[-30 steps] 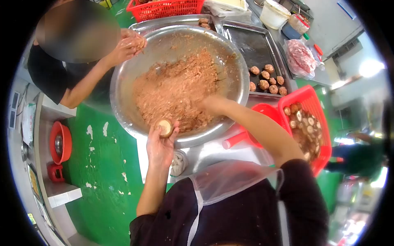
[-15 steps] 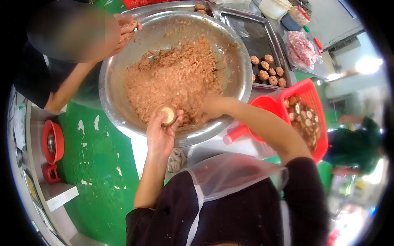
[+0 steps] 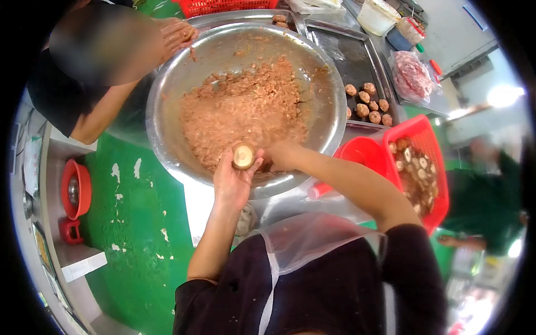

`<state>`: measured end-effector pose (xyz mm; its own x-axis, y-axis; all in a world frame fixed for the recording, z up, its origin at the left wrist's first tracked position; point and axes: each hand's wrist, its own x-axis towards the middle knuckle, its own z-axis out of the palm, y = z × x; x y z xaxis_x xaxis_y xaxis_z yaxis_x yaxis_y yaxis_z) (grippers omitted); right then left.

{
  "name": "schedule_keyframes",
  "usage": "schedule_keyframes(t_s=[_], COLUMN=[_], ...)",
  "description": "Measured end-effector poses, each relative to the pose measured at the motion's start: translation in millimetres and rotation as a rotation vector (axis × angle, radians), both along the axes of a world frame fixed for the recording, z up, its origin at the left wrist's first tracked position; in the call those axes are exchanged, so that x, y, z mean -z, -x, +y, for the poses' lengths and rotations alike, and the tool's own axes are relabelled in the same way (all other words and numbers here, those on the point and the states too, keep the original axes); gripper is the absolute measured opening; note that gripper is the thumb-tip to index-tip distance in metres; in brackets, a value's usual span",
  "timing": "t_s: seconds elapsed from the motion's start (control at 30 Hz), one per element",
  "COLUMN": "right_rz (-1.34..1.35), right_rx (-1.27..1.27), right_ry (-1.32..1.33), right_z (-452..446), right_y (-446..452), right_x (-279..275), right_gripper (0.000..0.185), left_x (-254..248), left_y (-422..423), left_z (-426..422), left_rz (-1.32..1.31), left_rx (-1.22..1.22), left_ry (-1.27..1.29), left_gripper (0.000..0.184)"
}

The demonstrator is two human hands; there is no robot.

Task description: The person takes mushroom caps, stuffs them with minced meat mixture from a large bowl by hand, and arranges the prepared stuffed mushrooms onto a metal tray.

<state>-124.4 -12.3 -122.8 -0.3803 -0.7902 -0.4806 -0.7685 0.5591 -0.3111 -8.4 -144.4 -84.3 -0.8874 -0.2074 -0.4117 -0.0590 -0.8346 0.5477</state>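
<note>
A mushroom cap (image 3: 244,156) rests in the fingers of my left hand (image 3: 234,177), its pale gill side facing up. My left hand is held over the near rim of a large steel basin (image 3: 159,120). Reddish-brown minced meat filling (image 3: 245,106) is heaped inside that basin. Close to the right of the cap, my right hand (image 3: 281,155) reaches down at the near edge of the filling. Its fingers are blurred and partly hidden, so what they hold, if anything, does not show.
Several stuffed mushrooms (image 3: 374,106) lie on a dark metal tray (image 3: 346,50) at the right. Nearer stand a red scoop (image 3: 363,156) and a red basket (image 3: 445,190) of mushrooms. Bagged meat (image 3: 410,75) lies beyond. A co-worker's hands (image 3: 176,36) are at the basin's far left.
My right hand has come closer to the mushroom cap in my left hand. The whole view has shifted slightly, and a person in the right background has moved.
</note>
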Motion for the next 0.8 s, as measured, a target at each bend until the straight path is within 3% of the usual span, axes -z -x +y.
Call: schedule_keyframes(t_s=[0.13, 0.23, 0.27, 0.37, 0.43, 0.57, 0.67, 0.8], right_rz=[-0.025, -0.075, 0.023, 0.137, -0.093, -0.557, -0.954, -0.905], right_rx=[-0.087, -0.21, -0.221, -0.19, -0.109, 0.185, 0.537, 0.654], right_ry=[-0.167, -0.164, -0.128, -0.198, -0.225, 0.364, 0.816, 1.255], right_z=[-4, 1, 6, 10, 13, 48, 60, 53], right_y=[3, 20, 21, 9, 18, 41, 9, -28], right_x=[6, 29, 28, -23, -34, -36, -88, -91], right_gripper=[0.032, 0.033, 0.034, 0.035, 0.032, 0.023, 0.032, 0.037], left_x=[1, -1, -1, 4, -1, -3, -7, -14], left_y=[-5, -11, -14, -8, -1, 10, 22, 29], left_z=[-2, -7, -8, -11, -8, -1, 12, 39], left_rz=[0.025, 0.037, 0.049, 0.036, 0.047, -0.012, -0.026, 0.003], left_rx=[0.007, -0.016, -0.027, -0.023, -0.013, -0.029, 0.052, 0.229], left_ry=[-0.011, -0.02, -0.03, -0.035, 0.015, -0.01, 0.009, -0.091], left_gripper=[0.038, 0.035, 0.033, 0.031, 0.032, 0.032, 0.032, 0.039])
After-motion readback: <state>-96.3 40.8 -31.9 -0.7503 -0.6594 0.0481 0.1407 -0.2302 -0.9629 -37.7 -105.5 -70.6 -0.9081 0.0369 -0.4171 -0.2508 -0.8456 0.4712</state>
